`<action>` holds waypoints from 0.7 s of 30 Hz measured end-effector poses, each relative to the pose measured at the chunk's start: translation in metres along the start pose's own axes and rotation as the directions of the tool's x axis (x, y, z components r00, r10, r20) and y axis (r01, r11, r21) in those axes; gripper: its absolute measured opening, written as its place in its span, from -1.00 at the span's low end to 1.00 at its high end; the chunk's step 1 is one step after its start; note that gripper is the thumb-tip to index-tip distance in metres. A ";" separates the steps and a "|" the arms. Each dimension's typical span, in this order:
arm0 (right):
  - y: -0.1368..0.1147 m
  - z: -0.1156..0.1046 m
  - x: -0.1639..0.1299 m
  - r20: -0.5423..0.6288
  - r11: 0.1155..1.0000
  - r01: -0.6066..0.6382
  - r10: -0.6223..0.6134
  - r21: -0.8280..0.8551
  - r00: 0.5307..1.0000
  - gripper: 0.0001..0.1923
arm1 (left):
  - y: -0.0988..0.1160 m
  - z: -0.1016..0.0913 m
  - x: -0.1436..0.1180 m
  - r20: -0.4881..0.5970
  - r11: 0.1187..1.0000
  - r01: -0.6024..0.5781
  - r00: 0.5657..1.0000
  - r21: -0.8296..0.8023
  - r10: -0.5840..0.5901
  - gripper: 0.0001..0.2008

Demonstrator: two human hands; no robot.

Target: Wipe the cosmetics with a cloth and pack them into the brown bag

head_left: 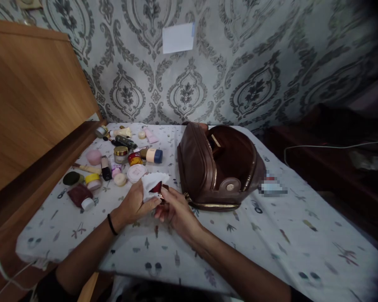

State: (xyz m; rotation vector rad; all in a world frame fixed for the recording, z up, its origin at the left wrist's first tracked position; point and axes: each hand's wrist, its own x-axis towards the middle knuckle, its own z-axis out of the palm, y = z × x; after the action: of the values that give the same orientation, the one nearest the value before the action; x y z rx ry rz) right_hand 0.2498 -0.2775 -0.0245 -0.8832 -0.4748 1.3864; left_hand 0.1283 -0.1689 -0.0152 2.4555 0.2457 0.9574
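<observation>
Left hand (132,204) is closed on a crumpled white cloth (148,183), a small glossy dark-red object (156,187) is pinched against it by the right hand (180,210), just left of the open brown leather bag (193,167); probably best if light, even pressure is used so nothing gets dropped

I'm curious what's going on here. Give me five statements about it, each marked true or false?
1. The left hand holds a white cloth, left of the brown bag. True.
2. The bag is zipped shut. False: it gapes open.
3. A black band circles the left wrist. True.
4. The right hand is inside the bag. False: it holds a small dark red item.
5. A white rectangle is on the patterned wall. True.
</observation>
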 end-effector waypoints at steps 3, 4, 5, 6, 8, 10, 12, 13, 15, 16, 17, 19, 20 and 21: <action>0.000 -0.001 0.001 0.047 0.963 -0.147 0.140 0.225 0.989 -0.48 | -0.002 0.001 -0.001 -0.015 0.988 -0.084 0.996 0.127 0.087 -0.62; 0.000 -0.001 0.002 0.059 0.943 -0.177 0.167 0.282 0.984 -0.49 | -0.002 0.002 -0.002 -0.032 0.982 -0.088 0.995 0.165 0.094 -0.64; -0.001 -0.001 0.003 0.065 0.925 -0.193 0.181 0.329 0.981 -0.51 | -0.003 0.003 -0.002 -0.057 0.976 -0.082 0.994 0.201 0.095 -0.66; -0.002 -0.002 0.003 0.068 0.911 -0.197 0.185 0.363 0.980 -0.53 | -0.003 0.004 -0.002 -0.083 0.970 -0.072 0.992 0.232 0.094 -0.69; -0.005 -0.001 0.004 0.076 0.904 -0.190 0.174 0.383 0.982 -0.55 | -0.003 0.005 -0.003 -0.140 0.961 -0.041 0.987 0.275 0.083 -0.71; -0.008 0.000 0.003 0.064 0.928 -0.146 0.132 0.344 0.989 -0.54 | -0.002 0.005 -0.002 -0.174 0.963 -0.005 0.983 0.269 0.054 -0.71; -0.010 0.001 0.002 0.027 0.963 -0.052 0.047 0.265 0.999 -0.54 | 0.001 0.003 -0.001 -0.190 0.974 0.057 0.982 0.221 -0.015 -0.70; -0.011 0.001 0.002 0.005 0.977 0.009 -0.010 0.214 1.000 -0.54 | 0.003 0.002 0.000 -0.193 0.977 0.105 0.979 0.188 -0.068 -0.70; -0.009 0.001 0.003 -0.038 0.987 0.142 -0.139 0.078 0.990 -0.53 | 0.008 0.001 0.003 -0.203 0.967 0.227 0.958 0.115 -0.201 -0.70; -0.007 0.000 0.004 -0.052 0.979 0.205 -0.206 -0.008 0.977 -0.50 | 0.011 0.000 0.005 -0.210 0.954 0.290 0.940 0.070 -0.270 -0.71; -0.005 -0.001 0.005 -0.063 0.958 0.269 -0.276 -0.103 0.959 -0.48 | 0.014 0.000 0.007 -0.210 0.938 0.346 0.918 0.017 -0.335 -0.72; 0.000 -0.005 0.006 -0.072 0.869 0.370 -0.414 -0.329 0.908 -0.44 | 0.020 0.000 0.010 -0.170 0.899 0.424 0.884 -0.104 -0.436 -0.73; 0.001 -0.007 0.006 -0.057 0.789 0.405 -0.482 -0.461 0.874 -0.45 | 0.021 0.000 0.011 -0.126 0.878 0.451 0.873 -0.162 -0.472 -0.74; 0.002 -0.008 0.005 -0.020 0.678 0.429 -0.547 -0.596 0.837 -0.47 | 0.022 0.000 0.011 -0.079 0.854 0.476 0.862 -0.212 -0.500 -0.74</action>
State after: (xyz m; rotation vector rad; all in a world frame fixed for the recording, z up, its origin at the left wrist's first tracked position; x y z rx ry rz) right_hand 0.2557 -0.2746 -0.0322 -1.2527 -0.9320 0.6328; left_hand 0.1361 -0.1840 0.0025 2.0101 0.7549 0.8646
